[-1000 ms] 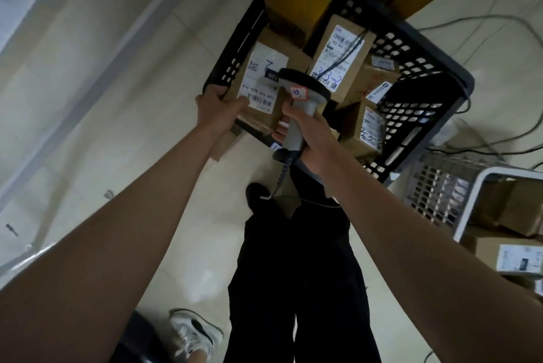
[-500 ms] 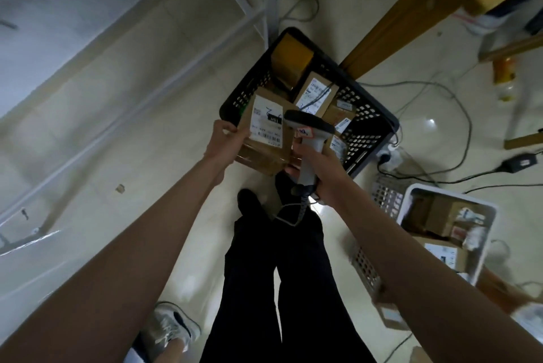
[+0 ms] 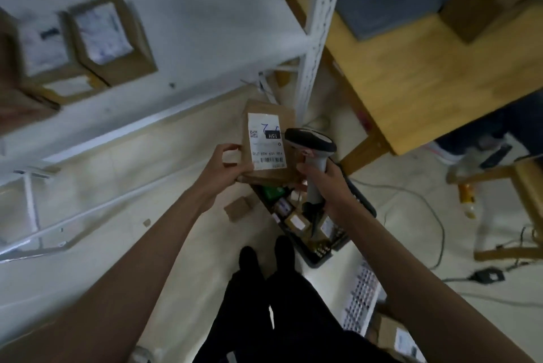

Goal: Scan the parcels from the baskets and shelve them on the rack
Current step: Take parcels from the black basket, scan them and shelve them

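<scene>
The parcel [image 3: 269, 142] sits left of the scanner [image 3: 313, 157], above the basket [image 3: 361, 201], right of the rack [image 3: 316, 39].

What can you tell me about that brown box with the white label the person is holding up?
The parcel is a small brown cardboard box, held up above the black basket. Its face carries a white label with a barcode, a small square code, a black "15H" patch and blue handwriting, all upside down from this view. The left hand grips its left edge and lower corner. The scanner, gripped in the right hand, sits right beside its right edge.
</scene>
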